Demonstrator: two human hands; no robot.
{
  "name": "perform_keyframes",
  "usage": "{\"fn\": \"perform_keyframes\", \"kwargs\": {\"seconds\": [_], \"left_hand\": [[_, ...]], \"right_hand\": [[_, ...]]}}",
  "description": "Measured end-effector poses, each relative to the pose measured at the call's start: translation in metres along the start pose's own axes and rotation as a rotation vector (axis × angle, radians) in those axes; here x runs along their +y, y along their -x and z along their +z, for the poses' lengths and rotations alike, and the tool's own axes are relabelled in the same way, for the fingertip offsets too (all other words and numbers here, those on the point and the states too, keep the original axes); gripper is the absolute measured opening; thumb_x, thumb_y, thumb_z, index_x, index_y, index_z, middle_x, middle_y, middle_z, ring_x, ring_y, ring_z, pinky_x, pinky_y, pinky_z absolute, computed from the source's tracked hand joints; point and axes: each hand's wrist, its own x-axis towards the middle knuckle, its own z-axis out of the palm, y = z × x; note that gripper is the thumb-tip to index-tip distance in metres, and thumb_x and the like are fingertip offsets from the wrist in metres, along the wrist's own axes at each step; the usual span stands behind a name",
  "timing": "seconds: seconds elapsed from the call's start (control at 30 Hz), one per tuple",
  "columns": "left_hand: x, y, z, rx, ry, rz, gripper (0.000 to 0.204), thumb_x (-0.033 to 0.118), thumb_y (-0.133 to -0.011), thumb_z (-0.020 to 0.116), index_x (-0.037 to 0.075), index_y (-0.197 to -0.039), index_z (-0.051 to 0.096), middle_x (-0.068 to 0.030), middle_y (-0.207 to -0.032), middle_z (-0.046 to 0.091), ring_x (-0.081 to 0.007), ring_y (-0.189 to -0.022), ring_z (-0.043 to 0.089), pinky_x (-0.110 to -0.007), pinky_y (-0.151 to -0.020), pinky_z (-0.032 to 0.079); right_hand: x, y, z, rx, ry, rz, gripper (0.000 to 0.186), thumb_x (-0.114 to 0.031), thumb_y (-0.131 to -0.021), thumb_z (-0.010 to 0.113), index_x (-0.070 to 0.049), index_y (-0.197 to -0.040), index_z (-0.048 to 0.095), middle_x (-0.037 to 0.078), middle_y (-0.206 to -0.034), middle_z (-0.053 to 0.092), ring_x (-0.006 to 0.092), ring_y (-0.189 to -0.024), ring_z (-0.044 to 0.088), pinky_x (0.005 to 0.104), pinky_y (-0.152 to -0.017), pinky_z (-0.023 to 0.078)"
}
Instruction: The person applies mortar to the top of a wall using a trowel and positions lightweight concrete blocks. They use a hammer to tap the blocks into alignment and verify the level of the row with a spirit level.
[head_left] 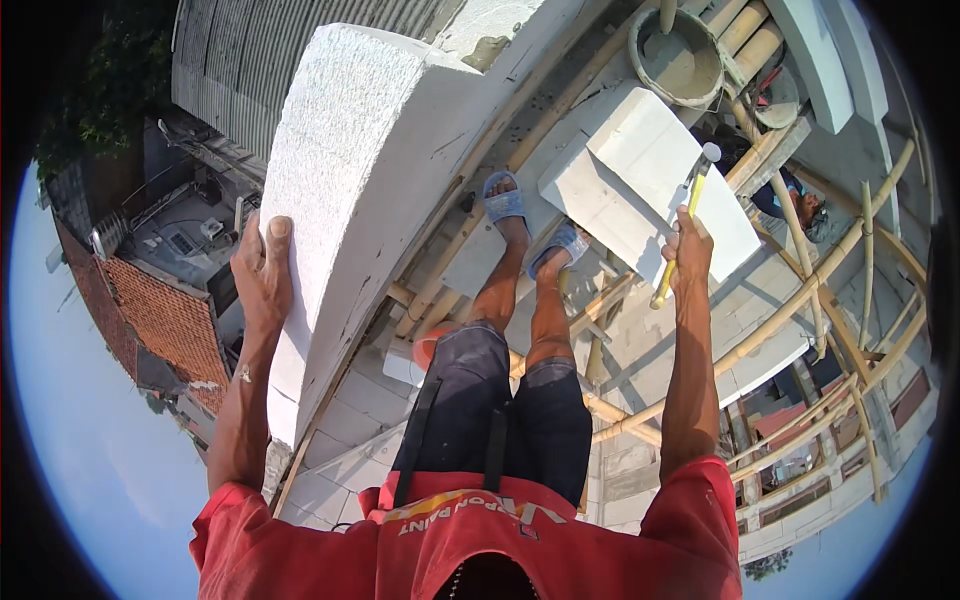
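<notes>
A long white block [345, 150] with a rough top stands along the wall's edge on my left. My left hand [264, 275] grips its outer side, with the thumb laid along the face; the other fingers are partly hidden. In my right hand [688, 248] is a hammer [697, 190], its yellow handle wrapped by my fingers and its grey metal head pointing away from me. Beneath the hammer, smooth white blocks [645, 140] lie stacked on the scaffold, and the hammer throws a shadow on them.
My sandalled feet stand on a narrow scaffold plank [490, 258]. A mortar bucket [678, 62] sits at the far right, an orange bucket [428, 346] near my leg. Bamboo poles [790, 300] cross on the right. Below them another person [806, 208] is partly visible. Tiled roofs [165, 325] lie far below left.
</notes>
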Motion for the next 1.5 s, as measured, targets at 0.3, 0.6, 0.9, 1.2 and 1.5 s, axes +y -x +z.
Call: {"fn": "perform_keyframes", "kwargs": {"seconds": [0.3, 0.6, 0.9, 1.2, 1.5], "left_hand": [[0.016, -0.002, 0.002, -0.03, -0.011, -0.016, 0.072, 0.07, -0.092, 0.054, 0.004, -0.118, 0.066, -0.0232, -0.079, 0.07, -0.037, -0.076, 0.07, -0.045, -0.075, 0.052], [0.024, -0.002, -0.006, -0.126, -0.034, -0.051, 0.077, 0.074, -0.091, 0.049, 0.007, -0.126, 0.064, -0.0267, -0.088, 0.071, -0.0445, -0.087, 0.07, -0.05, -0.081, 0.051], [0.021, -0.001, -0.007, -0.177, -0.035, -0.066, 0.09, 0.078, -0.092, 0.041, -0.002, -0.13, 0.061, -0.029, -0.1, 0.07, -0.0422, -0.093, 0.069, -0.048, -0.086, 0.051], [0.01, 0.002, 0.005, 0.014, -0.12, -0.036, 0.084, 0.075, -0.091, 0.049, 0.0, -0.126, 0.065, -0.0299, -0.09, 0.07, -0.0468, -0.088, 0.068, -0.052, -0.081, 0.05], [0.009, 0.003, 0.009, 0.149, -0.12, 0.052, 0.071, 0.069, -0.091, 0.056, 0.002, -0.11, 0.069, -0.0296, -0.08, 0.067, -0.0491, -0.077, 0.065, -0.054, -0.069, 0.049]], "right_hand": [[-0.227, 0.084, 0.054, -0.093, -0.12, -0.45, 0.041, -0.036, -0.102, 0.06, 0.001, -0.12, 0.059, 0.001, -0.076, 0.053, 0.0071, -0.051, 0.044, 0.023, -0.042, 0.035], [-0.224, 0.093, 0.132, -0.104, -0.045, -0.563, 0.02, -0.02, -0.102, 0.056, -0.002, -0.112, 0.06, -0.001, -0.07, 0.046, 0.0071, -0.053, 0.047, 0.0239, -0.042, 0.037], [-0.207, 0.139, 0.18, -0.549, 0.472, -0.415, 0.026, -0.024, -0.101, 0.056, -0.001, -0.113, 0.063, -0.003, -0.074, 0.047, 0.0045, -0.053, 0.041, 0.0235, -0.042, 0.031], [-0.043, 0.248, 0.146, -0.07, -0.423, 0.132, 0.012, -0.02, -0.105, 0.046, -0.008, -0.106, 0.047, 0.003, -0.084, 0.047, 0.0099, -0.056, 0.043, 0.0254, -0.046, 0.035], [0.009, 0.323, 0.184, -0.415, -0.203, 0.287, 0.009, -0.018, -0.103, 0.052, -0.01, -0.107, 0.053, -0.002, -0.079, 0.048, 0.006, -0.051, 0.045, 0.0251, -0.043, 0.039]]}}
